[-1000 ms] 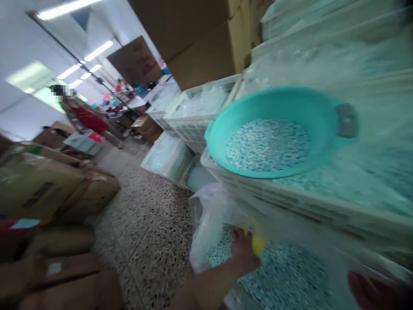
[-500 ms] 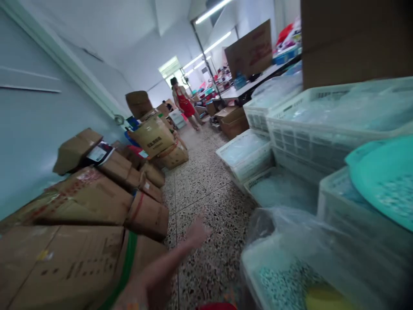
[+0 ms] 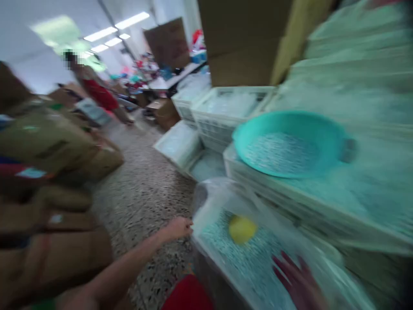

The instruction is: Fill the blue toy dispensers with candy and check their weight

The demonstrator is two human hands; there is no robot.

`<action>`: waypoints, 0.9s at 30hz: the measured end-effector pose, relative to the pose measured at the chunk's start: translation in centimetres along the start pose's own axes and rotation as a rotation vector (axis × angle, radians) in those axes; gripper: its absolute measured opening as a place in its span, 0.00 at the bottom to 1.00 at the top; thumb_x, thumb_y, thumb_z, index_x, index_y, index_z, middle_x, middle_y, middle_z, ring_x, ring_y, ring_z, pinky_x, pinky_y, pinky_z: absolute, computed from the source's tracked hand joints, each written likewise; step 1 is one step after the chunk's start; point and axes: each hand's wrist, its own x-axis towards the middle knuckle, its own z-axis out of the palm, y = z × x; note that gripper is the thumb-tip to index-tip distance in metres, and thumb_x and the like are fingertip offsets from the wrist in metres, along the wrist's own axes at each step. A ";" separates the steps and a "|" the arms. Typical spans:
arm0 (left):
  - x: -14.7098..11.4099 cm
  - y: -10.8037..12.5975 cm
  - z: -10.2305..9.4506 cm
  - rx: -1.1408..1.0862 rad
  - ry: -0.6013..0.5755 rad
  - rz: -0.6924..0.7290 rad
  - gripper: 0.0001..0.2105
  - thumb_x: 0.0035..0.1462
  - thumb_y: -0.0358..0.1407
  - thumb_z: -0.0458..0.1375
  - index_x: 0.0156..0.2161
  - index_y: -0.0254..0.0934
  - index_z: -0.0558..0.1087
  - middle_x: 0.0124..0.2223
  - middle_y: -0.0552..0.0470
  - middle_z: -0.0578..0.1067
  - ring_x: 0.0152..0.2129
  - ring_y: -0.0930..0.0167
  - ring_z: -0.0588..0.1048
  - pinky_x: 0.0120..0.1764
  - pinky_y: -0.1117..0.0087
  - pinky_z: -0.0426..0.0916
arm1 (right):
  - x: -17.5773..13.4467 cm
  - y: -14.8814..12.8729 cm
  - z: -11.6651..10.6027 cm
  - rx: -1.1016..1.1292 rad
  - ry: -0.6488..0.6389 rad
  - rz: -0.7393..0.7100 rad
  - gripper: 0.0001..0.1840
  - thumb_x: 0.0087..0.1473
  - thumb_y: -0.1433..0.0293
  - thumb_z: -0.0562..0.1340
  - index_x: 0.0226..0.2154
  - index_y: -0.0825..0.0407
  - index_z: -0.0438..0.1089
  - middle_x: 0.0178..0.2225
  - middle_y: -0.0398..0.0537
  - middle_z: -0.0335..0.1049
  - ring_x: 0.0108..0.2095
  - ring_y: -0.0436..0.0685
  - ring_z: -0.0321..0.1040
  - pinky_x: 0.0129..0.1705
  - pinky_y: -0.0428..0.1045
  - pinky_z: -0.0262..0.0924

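My left hand is at the left edge of a white bin lined with a clear plastic bag. Its blurred fingers look curled together by the bag's edge; whether they grip it I cannot make out. My right hand is over the right side of the bin, fingers spread, holding nothing. Under and beside it lie many small pale blue-green pieces, too blurred to name. A yellow rounded object rests among these pieces.
A turquoise basin with similar pieces stands on a white crate. More white crates stand behind. Cardboard boxes line the left of the speckled floor. A person in a red apron stands farther off.
The view has swung right and down towards the bin. My left hand has gone from over the floor to the bin's edge. My right hand has come into view over the pieces.
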 end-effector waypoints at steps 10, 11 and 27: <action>12.9 20.5 19.3 0.202 -0.039 0.436 0.43 0.39 0.44 0.64 0.61 0.39 0.52 0.63 0.39 0.52 0.59 0.49 0.50 0.53 0.50 0.56 | -3.7 5.2 -6.4 -0.063 0.284 0.040 0.36 0.38 0.56 0.70 0.52 0.40 0.65 0.53 0.49 0.63 0.48 0.61 0.64 0.45 0.56 0.62; 13.5 21.1 20.0 0.198 -0.023 0.404 0.40 0.43 0.43 0.61 0.61 0.37 0.53 0.62 0.38 0.54 0.58 0.49 0.52 0.51 0.52 0.59 | -3.7 5.9 -6.6 -0.055 0.311 0.054 0.35 0.37 0.56 0.71 0.50 0.42 0.67 0.52 0.50 0.64 0.47 0.61 0.65 0.45 0.56 0.62; 18.8 21.7 24.5 0.209 -0.011 0.264 0.32 0.39 0.33 0.57 0.55 0.33 0.60 0.55 0.40 0.65 0.53 0.54 0.62 0.52 0.61 0.56 | 3.3 -1.6 -11.0 0.535 0.265 -0.211 0.12 0.43 0.56 0.68 0.31 0.42 0.73 0.44 0.38 0.71 0.50 0.58 0.65 0.46 0.52 0.63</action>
